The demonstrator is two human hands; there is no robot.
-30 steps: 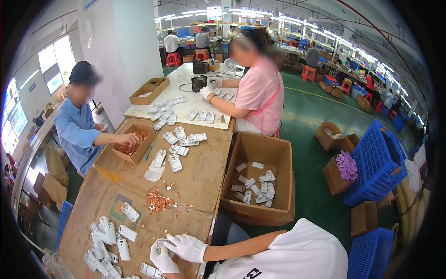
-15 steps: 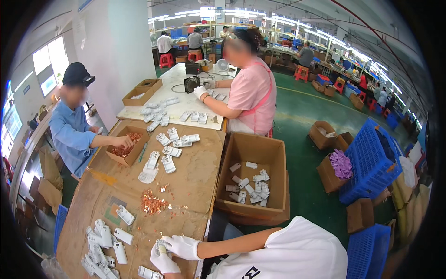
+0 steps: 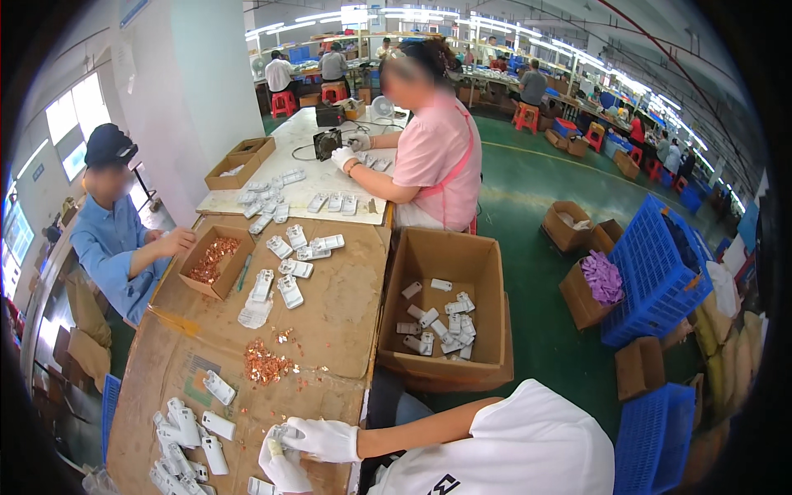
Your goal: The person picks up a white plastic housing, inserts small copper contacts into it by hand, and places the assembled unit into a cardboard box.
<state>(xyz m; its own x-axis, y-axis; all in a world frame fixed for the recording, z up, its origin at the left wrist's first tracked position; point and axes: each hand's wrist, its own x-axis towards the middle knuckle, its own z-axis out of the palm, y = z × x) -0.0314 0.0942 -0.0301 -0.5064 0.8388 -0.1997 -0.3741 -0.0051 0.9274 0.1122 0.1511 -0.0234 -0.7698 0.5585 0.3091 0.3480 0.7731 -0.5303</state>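
Observation:
White-gloved, my left hand [image 3: 283, 469] and my right hand [image 3: 328, 440] meet over the cardboard-covered table at its near edge. Between their closed fingers is a small white plastic casing [image 3: 289, 431], mostly hidden by the gloves. Another white casing [image 3: 261, 487] lies just below my left hand. To the left rests a loose pile of white casings [image 3: 175, 445]. A single casing [image 3: 219, 387] lies open side up above it. Farther off is a scattered heap of small copper-coloured metal pieces [image 3: 266, 363].
A big cardboard box [image 3: 487, 330] with white casings stands right of the table. Across the table, a person in blue [image 3: 115, 239] sits by a carton of copper pieces [image 3: 216, 261]. A person in pink [image 3: 441, 165] works at the far end. Blue crates [image 3: 652, 280] stand at right.
The person in blue has drawn a hand back from the carton of copper pieces. My hands stay together around the casing, with only a slight shift. The whole view has shifted a little.

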